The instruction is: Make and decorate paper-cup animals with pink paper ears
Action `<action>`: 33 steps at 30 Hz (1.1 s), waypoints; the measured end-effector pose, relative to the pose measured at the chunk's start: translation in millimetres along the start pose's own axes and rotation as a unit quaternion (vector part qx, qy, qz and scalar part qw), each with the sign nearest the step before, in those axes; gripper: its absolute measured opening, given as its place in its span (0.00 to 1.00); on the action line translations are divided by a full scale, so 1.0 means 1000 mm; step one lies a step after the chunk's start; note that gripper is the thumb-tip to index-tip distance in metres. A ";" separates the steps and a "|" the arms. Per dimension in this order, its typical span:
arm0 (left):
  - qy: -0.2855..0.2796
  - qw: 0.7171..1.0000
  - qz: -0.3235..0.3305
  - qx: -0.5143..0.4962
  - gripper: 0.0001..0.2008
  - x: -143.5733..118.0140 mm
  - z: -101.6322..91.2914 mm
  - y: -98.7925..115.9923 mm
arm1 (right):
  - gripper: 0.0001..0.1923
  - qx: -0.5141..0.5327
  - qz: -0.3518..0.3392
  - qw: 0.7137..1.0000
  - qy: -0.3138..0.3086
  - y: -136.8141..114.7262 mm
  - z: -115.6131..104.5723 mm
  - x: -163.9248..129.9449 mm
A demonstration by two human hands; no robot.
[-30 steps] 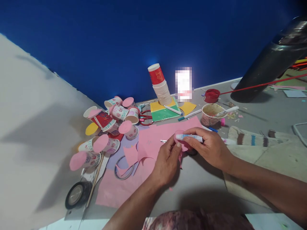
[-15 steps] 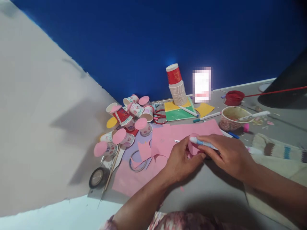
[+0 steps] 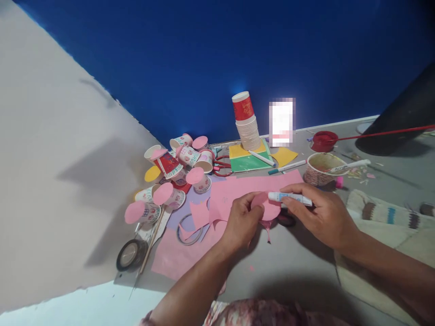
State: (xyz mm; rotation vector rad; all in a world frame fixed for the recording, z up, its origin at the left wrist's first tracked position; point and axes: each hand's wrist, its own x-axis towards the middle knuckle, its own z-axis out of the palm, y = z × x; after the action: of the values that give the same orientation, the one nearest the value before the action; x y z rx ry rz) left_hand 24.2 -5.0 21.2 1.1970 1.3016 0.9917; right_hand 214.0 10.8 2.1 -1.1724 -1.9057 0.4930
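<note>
My left hand (image 3: 242, 220) pinches a round pink paper disc (image 3: 268, 207) just above the grey tabletop. My right hand (image 3: 322, 213) grips a white glue tube (image 3: 289, 198) with a blue label, its tip touching the right part of the disc. A thin pink paper strip hangs below the disc. Under both hands lies a large pink paper sheet (image 3: 231, 199) with round cut-outs along its lower edge.
Several small paper cups capped with pink discs (image 3: 173, 174) lie heaped at the left. A stack of cups (image 3: 247, 123) stands by the blue wall. Tape rolls (image 3: 128, 254), red scissors (image 3: 221, 166), markers, a patterned bowl (image 3: 321, 168) and a folded cloth (image 3: 384, 217) surround the sheet.
The view shifted, so everything slid a little within the frame. The disc has turned flatter toward me, and the glue tube has stayed on it.
</note>
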 end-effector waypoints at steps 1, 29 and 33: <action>0.000 1.000 -0.002 0.008 0.15 0.001 0.000 0.000 | 0.11 0.004 0.000 1.000 -0.001 -0.001 -0.001 0.000; -0.027 0.997 -0.074 -0.013 0.09 0.001 0.004 -0.007 | 0.24 0.493 0.299 0.814 -0.074 0.010 0.000 0.018; -0.020 0.989 -0.103 -0.106 0.12 0.003 0.005 -0.007 | 0.21 0.524 0.319 0.787 -0.070 0.022 0.003 0.016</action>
State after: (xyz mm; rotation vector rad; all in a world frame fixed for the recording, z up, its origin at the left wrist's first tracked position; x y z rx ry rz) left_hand 29.1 -3.7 13.3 0.8977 1.2265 0.9253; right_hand 220.0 35.7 -7.3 -0.9342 -0.9218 1.7659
